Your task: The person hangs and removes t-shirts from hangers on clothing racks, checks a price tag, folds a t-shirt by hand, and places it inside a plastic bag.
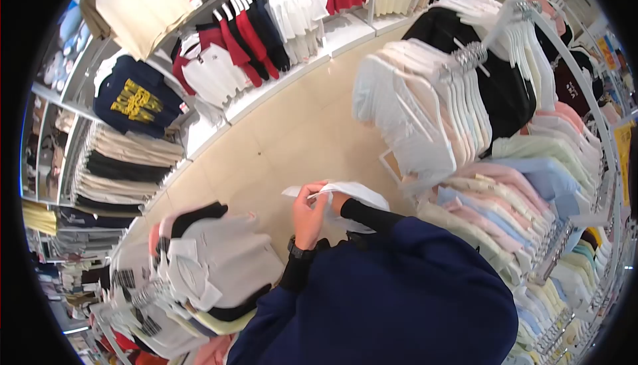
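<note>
In front of my body I hold up a thin white cloth (362, 193); its folds do not show what kind of garment it is. My left hand (310, 217), with a black watch on the wrist, pinches its edge between thumb and fingers. Close beside it, my right hand (339, 202) is mostly covered by the cloth, and its fingers are hidden. Both arms come out of black cuffs and navy sleeves. Nearest to the left arm, a light grey collared shirt (226, 258) hangs on a rack.
A rack of pale shirts on white hangers (425, 99) stands at the right, with pastel shirts (498, 199) below it. Along the far wall are hanging red and white tops (212, 66) and a navy T-shirt (136, 98). Beige tiled floor (286, 125) lies between the racks.
</note>
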A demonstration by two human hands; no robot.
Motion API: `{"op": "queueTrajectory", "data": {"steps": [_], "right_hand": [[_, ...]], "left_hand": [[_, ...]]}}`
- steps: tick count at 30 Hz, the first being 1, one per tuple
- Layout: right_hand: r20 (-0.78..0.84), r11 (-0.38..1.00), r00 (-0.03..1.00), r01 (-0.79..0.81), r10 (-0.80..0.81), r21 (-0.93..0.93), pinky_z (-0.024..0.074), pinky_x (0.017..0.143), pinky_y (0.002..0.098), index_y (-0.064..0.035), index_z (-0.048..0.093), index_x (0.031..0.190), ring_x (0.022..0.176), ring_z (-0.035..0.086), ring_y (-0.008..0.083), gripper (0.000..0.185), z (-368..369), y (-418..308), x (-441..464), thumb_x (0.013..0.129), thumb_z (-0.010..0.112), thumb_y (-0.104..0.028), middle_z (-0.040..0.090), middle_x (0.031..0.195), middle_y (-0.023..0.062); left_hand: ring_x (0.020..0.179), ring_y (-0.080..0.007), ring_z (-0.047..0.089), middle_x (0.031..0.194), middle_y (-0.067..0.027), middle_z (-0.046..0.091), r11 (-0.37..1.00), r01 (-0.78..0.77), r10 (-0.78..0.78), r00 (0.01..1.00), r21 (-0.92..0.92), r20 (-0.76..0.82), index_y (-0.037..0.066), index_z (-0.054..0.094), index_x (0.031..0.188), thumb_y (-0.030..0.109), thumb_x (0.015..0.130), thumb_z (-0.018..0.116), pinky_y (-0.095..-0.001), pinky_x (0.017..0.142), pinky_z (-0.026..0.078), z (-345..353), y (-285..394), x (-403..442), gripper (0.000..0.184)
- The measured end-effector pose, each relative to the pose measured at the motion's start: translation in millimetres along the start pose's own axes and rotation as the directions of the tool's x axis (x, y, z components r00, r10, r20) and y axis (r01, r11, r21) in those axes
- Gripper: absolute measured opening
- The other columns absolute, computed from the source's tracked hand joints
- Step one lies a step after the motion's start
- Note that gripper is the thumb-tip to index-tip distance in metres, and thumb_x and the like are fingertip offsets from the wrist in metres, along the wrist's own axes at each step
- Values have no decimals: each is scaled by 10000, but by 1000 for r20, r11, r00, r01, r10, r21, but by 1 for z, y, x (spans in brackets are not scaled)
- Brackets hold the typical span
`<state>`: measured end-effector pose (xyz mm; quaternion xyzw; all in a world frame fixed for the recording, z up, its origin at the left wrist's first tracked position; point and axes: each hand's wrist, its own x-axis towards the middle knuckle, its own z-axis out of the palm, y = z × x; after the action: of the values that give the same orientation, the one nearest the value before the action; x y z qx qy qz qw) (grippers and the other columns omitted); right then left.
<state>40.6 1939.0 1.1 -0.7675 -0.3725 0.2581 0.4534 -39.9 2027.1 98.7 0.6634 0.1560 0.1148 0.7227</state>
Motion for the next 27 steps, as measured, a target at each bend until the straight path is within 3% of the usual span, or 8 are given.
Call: {"op": "queueTrajectory", "data": {"steps": [2, 5, 9, 12, 16, 18, 22, 27], "right_hand": [[-131, 998, 990, 41, -48, -57, 508, 815, 431, -18, 647, 1052, 967, 644, 333, 259, -24, -6, 29, 800, 595, -50, 667, 1082, 170], [19, 938, 999, -27, 35, -345, 495, 872, 423, 9, 621, 1099, 1035, 626, 335, 298, -22, 72, 81, 805, 577, -8, 647, 1108, 190], [-177, 948, 969, 114, -172, -297, 495, 839, 476, -5, 496, 1241, 996, 611, 399, 492, -85, 38, 108, 761, 602, -3, 608, 1119, 219], [-95, 892, 992, -113, 79, -437, 500, 800, 475, -36, 482, 1217, 972, 607, 409, 496, -118, 22, 140, 737, 600, 5, 608, 1103, 196], [-274, 923, 961, -82, -26, -375, 509, 754, 472, -53, 503, 1159, 918, 615, 408, 490, -142, 28, 194, 694, 656, -22, 614, 1052, 189], [-440, 948, 889, -24, -125, -318, 514, 746, 469, -41, 523, 1136, 906, 619, 409, 487, -157, 30, 222, 680, 693, -40, 622, 1030, 201], [-723, 959, 663, -284, 193, -5, 521, 806, 398, 44, 576, 1112, 959, 639, 396, 467, -179, 27, 286, 690, 748, -61, 652, 1022, 233], [-879, 936, 354, 31, 318, 351, 474, 905, 327, 57, 490, 1279, 1050, 609, 203, 550, -201, 37, 360, 814, 738, -99, 635, 1130, 140]], "left_hand": [[938, -121, 606, 1067, -84, 669, 996, -15, 18, 1000, 93, -23, -1, 603, 997, 81, 952, 562, -270, 834, 477, 3, -8, 48, 102], [964, -142, 612, 1096, -119, 667, 996, 76, -70, 991, 48, -115, -3, 581, 1028, 87, 965, 536, -276, 859, 479, -8, -22, 103, 119], [996, -182, 621, 1146, -167, 655, 1000, 31, -29, 970, 2, -243, -1, 518, 1115, 91, 988, 479, -305, 885, 487, -37, -60, 189, 162], [1033, -208, 616, 1187, -194, 639, 996, 51, -69, 966, -78, -250, 0, 473, 1158, 102, 1005, 433, -325, 911, 485, -51, -62, 248, 189], [1039, -214, 619, 1216, -212, 620, 987, 62, -99, 960, -147, -262, 1, 469, 1168, 107, 1016, 404, -332, 914, 489, -80, -81, 343, 196], [1032, -210, 614, 1201, -191, 622, 978, 86, -140, 947, -191, -288, 0, 480, 1178, 120, 1019, 401, -328, 914, 482, -100, -82, 393, 214], [1014, -193, 601, 1140, -129, 621, 982, 106, -150, 941, -155, -303, -4, 502, 1201, 113, 1011, 399, -311, 909, 468, -140, -67, 482, 246], [1025, -185, 591, 1111, -108, 624, 998, 50, -57, 981, -42, -185, -1, 514, 1212, 100, 995, 403, -305, 930, 449, -161, -40, 578, 264]]}}
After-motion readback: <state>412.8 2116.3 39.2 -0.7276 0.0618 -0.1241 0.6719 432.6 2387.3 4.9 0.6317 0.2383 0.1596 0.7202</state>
